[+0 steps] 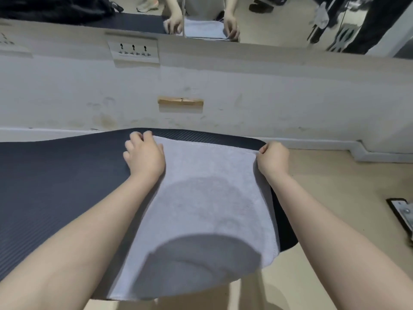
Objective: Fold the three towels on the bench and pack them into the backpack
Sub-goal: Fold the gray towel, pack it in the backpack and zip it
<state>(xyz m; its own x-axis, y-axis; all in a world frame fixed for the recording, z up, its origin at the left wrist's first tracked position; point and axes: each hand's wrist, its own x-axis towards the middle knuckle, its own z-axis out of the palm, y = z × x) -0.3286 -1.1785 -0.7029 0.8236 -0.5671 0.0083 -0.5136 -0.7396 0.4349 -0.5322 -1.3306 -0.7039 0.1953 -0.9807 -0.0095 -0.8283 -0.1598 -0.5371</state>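
**Both hands at the far corners of a towel on the bench**

No brand, label or legible writing shows anywhere; the only marked fixture is a white socket plate (133,51) on the wall, with three outlets and no readable text.

A pale grey towel (201,198) lies spread flat on the dark ribbed bench (55,186), near its right end, its near edge hanging a little over the front. The left hand (144,156) rests palm down on the towel's far left corner, fingers curled loosely with the tips on the bench surface just beyond the hem; whether it pinches the cloth cannot be told. The right hand (273,159) is closed into a loose fist at the far right corner, thumb and forefinger pinching the hem there, at the bench's right edge.

Above the wall, a mirror (279,23) reflects the same two hands on the towel. A dark bag-like shape (55,7), too unclear to name surely, shows at the upper left in the reflection.
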